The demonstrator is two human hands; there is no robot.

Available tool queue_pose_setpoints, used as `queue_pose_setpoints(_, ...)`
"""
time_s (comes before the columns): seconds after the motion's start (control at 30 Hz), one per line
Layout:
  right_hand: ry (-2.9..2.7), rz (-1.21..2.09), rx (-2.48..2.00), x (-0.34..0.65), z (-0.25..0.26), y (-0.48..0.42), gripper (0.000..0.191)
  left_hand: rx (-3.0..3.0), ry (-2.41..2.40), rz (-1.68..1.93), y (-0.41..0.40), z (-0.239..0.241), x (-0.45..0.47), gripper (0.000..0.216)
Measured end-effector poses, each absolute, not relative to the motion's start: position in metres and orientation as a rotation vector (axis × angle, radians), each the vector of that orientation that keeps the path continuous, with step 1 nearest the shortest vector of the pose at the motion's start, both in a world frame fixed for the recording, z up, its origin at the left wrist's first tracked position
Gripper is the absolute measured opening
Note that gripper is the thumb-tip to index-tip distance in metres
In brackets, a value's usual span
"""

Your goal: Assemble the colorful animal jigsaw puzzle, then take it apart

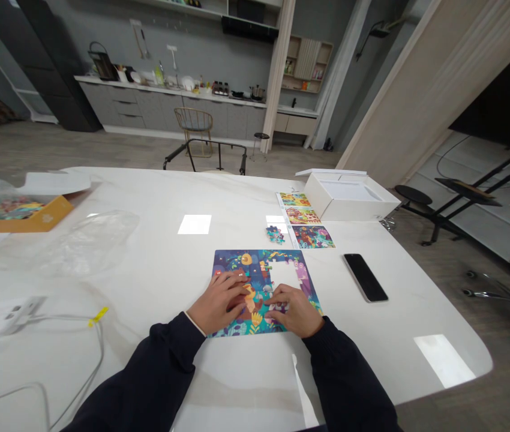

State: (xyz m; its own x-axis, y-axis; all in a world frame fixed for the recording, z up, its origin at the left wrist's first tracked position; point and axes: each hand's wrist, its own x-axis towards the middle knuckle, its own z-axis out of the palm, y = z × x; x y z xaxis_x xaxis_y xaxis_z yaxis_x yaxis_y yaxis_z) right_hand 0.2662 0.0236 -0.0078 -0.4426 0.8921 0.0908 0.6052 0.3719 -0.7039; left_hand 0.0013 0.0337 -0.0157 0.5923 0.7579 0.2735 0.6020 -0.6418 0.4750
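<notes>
A colourful jigsaw puzzle [256, 323] lies on the white table in front of me, mostly put together. White table shows through a gap with jagged edges in its upper right part. My left hand [219, 301] rests on the puzzle's left side, fingers stretched out and holding nothing. Just below the gap, my right hand [299, 311] touches the puzzle with thumb and fingers bent together. Whether a piece is between those fingertips cannot be made out. A small heap of loose puzzle pieces [275, 234] sits beyond the puzzle's top edge.
Picture cards [312, 236] and a white box [347, 198] stand at the back right, a phone [365, 277] nearer. On the left are crumpled plastic bags [90, 243], an orange box [52, 217], and a white power strip [5, 317] with its cable. A chair stands behind the table.
</notes>
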Motion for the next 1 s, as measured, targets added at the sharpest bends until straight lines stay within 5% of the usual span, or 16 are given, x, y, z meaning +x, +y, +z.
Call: queue_pose_setpoints(1.0, -2.238, 0.69, -1.144, 0.2665, -0.009, 0.0221, 0.027, 2.479, 1.095, 0.653, 0.0333, -0.0146, 0.0021, 0.027)
